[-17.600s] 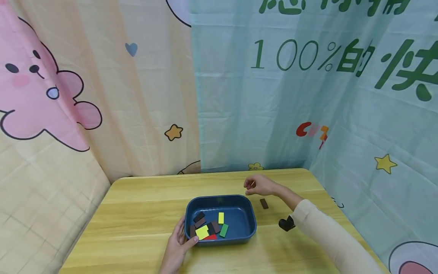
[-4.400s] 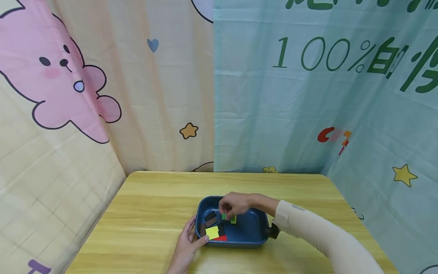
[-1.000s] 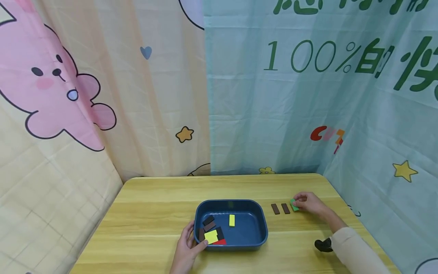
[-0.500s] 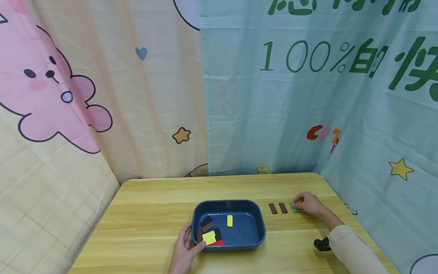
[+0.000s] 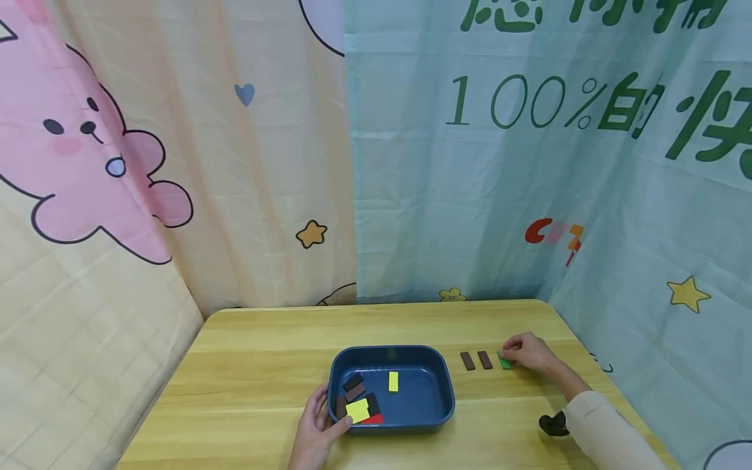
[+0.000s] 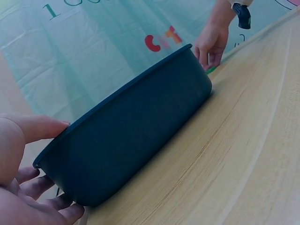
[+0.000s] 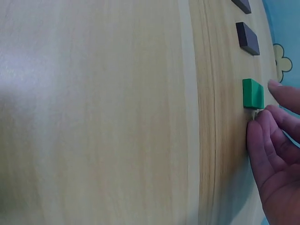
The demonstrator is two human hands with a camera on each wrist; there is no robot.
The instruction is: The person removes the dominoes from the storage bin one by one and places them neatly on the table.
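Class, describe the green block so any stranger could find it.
On the wooden table, find the blue tray. Right of it in the head view, two brown blocks lead to the green block, beside the right hand. No other block is green.

The blue curtain (image 5: 405, 163) bears the green printed legend "100%的快" (image 5: 585, 104). Upper green line (image 5: 617, 12): cropped by the frame. Lower multicoloured lettering (image 5: 555, 232): red "C" (image 5: 531, 232) legible, remaining characters unclear.

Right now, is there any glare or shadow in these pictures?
Right wrist view: a pale glare patch on the table and soft shadow beside the right hand; left wrist view: the blue tray looks dark; head view: no strong glare.
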